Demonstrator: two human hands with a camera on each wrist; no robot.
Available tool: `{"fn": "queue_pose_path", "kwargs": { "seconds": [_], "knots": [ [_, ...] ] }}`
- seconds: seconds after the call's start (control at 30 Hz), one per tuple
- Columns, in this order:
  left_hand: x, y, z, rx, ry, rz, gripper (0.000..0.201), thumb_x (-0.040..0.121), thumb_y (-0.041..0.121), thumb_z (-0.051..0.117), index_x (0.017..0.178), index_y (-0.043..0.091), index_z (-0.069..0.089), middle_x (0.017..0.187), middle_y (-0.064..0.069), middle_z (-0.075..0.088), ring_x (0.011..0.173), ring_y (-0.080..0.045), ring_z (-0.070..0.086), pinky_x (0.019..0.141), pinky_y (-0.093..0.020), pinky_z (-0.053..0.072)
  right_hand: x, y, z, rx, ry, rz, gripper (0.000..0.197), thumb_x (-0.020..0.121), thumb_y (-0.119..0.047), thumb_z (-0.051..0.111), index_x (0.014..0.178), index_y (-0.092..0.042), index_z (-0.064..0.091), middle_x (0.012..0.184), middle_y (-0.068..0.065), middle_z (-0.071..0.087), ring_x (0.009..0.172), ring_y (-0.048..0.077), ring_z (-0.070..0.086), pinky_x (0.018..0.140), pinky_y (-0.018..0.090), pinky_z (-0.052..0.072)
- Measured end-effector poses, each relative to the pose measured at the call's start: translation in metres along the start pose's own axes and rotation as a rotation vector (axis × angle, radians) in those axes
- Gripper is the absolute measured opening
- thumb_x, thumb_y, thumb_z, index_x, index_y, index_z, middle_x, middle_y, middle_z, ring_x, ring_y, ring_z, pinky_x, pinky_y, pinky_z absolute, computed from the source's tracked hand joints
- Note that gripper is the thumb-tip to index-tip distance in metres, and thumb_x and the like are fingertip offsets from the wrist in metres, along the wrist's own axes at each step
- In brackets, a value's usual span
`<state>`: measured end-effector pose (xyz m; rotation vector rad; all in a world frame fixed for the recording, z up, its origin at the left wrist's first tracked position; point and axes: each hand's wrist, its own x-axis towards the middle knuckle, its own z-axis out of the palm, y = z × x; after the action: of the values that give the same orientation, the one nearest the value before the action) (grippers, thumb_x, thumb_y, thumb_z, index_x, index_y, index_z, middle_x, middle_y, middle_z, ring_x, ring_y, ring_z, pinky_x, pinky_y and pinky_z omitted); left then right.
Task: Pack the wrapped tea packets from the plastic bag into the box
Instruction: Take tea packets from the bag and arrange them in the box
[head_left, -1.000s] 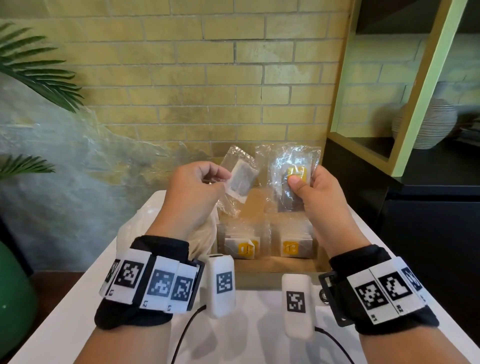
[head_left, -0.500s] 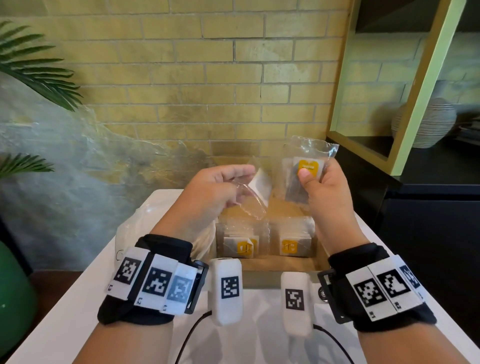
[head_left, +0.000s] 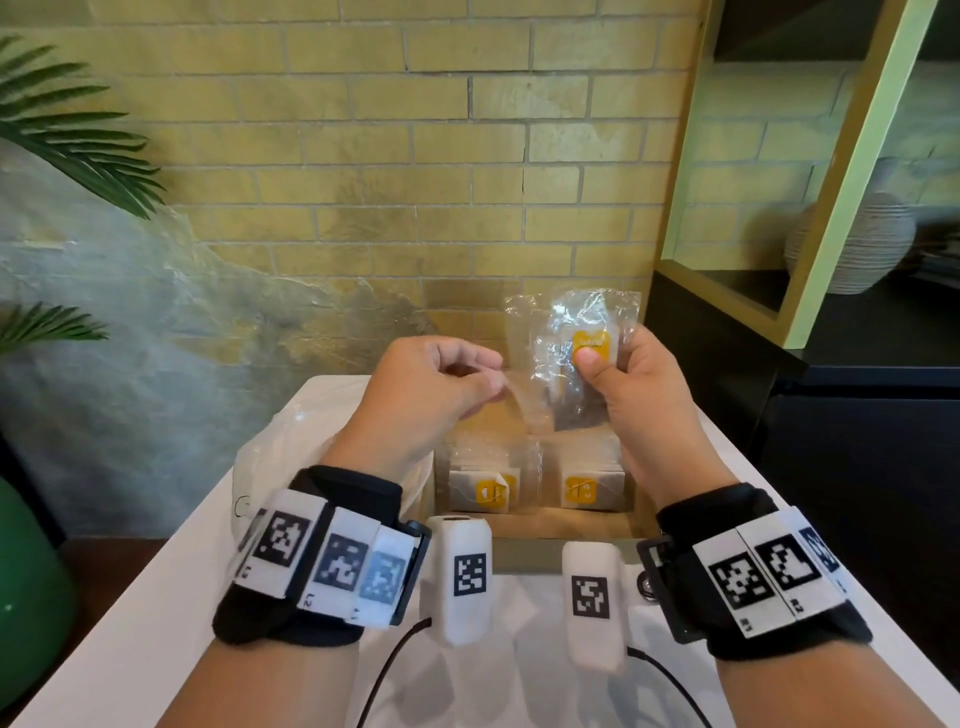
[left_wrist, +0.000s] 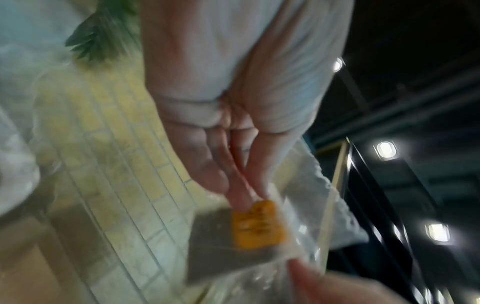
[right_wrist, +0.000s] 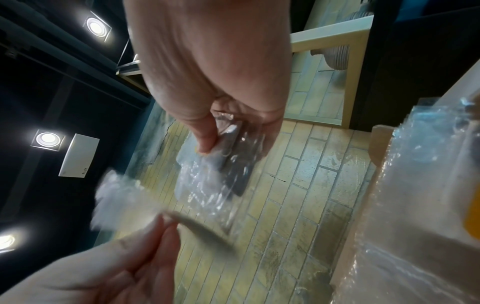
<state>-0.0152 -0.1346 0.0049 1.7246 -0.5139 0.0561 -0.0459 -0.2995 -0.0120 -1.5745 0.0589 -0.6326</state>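
Both hands are raised above the open cardboard box (head_left: 540, 527). My left hand (head_left: 491, 385) pinches a clear-wrapped tea packet (head_left: 519, 410), seen edge-on in the head view; its yellow label (left_wrist: 257, 224) shows in the left wrist view. My right hand (head_left: 608, 358) grips a second wrapped tea packet (head_left: 589, 340), thumb on its yellow label, crinkled wrap sticking up above. The two packets nearly touch. In the right wrist view the right hand's packet (right_wrist: 228, 148) lies between thumb and fingers. Two stacks of packets (head_left: 483, 488) (head_left: 589, 486) stand in the box.
A whitish plastic bag (head_left: 270, 457) lies on the white table (head_left: 171, 587) left of the box, partly behind my left wrist. A brick wall stands behind. A dark cabinet (head_left: 857, 441) and a green-framed shelf with a ribbed vase (head_left: 857, 244) are to the right.
My left hand has moved right and turned its packet edge-on, bringing it up against the right hand's packet. The right hand rose a little and stays above the box.
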Motion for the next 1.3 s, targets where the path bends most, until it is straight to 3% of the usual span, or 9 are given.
{"fn": "queue_pose_path", "kwargs": {
  "seconds": [0.1,0.2,0.33,0.4,0.5,0.63,0.77,1.07,1.3],
  "knots": [
    [0.001,-0.004,0.005,0.201,0.089,0.068,0.021,0.079,0.018,0.073,0.061,0.022,0.063,0.065,0.007,0.058,0.062,-0.004,0.052,0.061,-0.021,0.041,0.001,0.004,0.0,-0.05,-0.003,0.011,0.007,0.09,-0.011,0.057,0.087,-0.017,0.058,0.092,0.015,0.066,0.092,0.038,0.064,0.08,0.057,0.053],
    [0.004,-0.007,0.01,0.221,0.096,0.044,0.025,0.084,0.021,0.068,0.063,0.021,0.054,0.068,0.003,0.054,0.063,-0.009,0.047,0.058,-0.022,0.034,0.003,0.007,-0.001,-0.047,-0.028,0.049,0.009,0.091,-0.009,0.056,0.085,-0.016,0.058,0.089,0.012,0.064,0.085,0.03,0.064,0.078,0.047,0.056],
    [0.009,-0.019,0.02,0.113,0.081,-0.083,0.026,0.085,0.011,0.064,0.072,0.025,0.047,0.079,-0.004,0.059,0.08,-0.023,0.057,0.079,-0.043,0.052,0.001,0.009,-0.002,0.025,-0.128,0.141,0.014,0.092,-0.005,0.052,0.087,-0.016,0.058,0.084,0.004,0.064,0.079,0.018,0.062,0.069,0.03,0.053],
    [0.009,-0.023,0.025,0.053,0.087,-0.158,0.031,0.083,0.006,0.065,0.083,0.031,0.046,0.085,-0.004,0.065,0.09,-0.025,0.064,0.089,-0.05,0.051,0.002,0.012,-0.002,0.024,-0.174,0.194,0.015,0.092,-0.004,0.052,0.087,-0.017,0.057,0.083,0.003,0.064,0.077,0.016,0.061,0.069,0.029,0.051],
    [0.011,-0.029,0.026,0.02,0.058,-0.185,0.033,0.084,0.003,0.064,0.098,0.031,0.051,0.095,-0.005,0.068,0.095,-0.022,0.065,0.091,-0.044,0.052,0.002,0.014,-0.005,-0.022,-0.244,0.282,0.016,0.089,-0.001,0.054,0.084,-0.015,0.057,0.078,0.001,0.062,0.071,0.014,0.059,0.062,0.024,0.049],
    [0.01,-0.033,0.024,0.068,-0.049,-0.218,0.028,0.086,-0.001,0.059,0.072,0.024,0.059,0.074,0.004,0.06,0.073,-0.013,0.056,0.066,-0.026,0.045,0.002,0.019,-0.009,-0.266,-0.315,0.321,0.021,0.082,0.005,0.058,0.074,-0.014,0.054,0.072,0.0,0.056,0.062,0.005,0.056,0.055,0.017,0.042],
    [0.007,-0.038,0.025,0.17,-0.159,-0.33,0.023,0.084,0.006,0.063,0.069,0.021,0.056,0.076,0.003,0.057,0.081,-0.017,0.055,0.059,-0.025,0.038,0.001,0.024,-0.013,-0.493,-0.394,0.371,0.014,0.082,0.0,0.063,0.085,-0.013,0.058,0.082,0.002,0.058,0.078,0.014,0.055,0.065,0.022,0.045],
    [0.006,-0.039,0.024,0.284,-0.266,-0.443,0.022,0.08,-0.001,0.063,0.077,0.02,0.06,0.086,0.003,0.064,0.099,-0.023,0.063,0.09,-0.045,0.053,0.003,0.019,-0.025,-0.642,-0.586,0.461,0.015,0.081,-0.006,0.067,0.083,-0.019,0.061,0.085,-0.001,0.062,0.072,0.011,0.057,0.065,0.024,0.048],
    [0.005,-0.04,0.023,0.279,-0.31,-0.46,0.025,0.078,-0.004,0.067,0.077,0.019,0.06,0.09,0.0,0.062,0.101,-0.023,0.062,0.084,-0.04,0.057,0.0,0.018,-0.021,-0.662,-0.591,0.406,0.014,0.082,-0.008,0.067,0.087,-0.021,0.062,0.092,-0.002,0.064,0.067,0.007,0.054,0.063,0.021,0.045]
  ]
}}
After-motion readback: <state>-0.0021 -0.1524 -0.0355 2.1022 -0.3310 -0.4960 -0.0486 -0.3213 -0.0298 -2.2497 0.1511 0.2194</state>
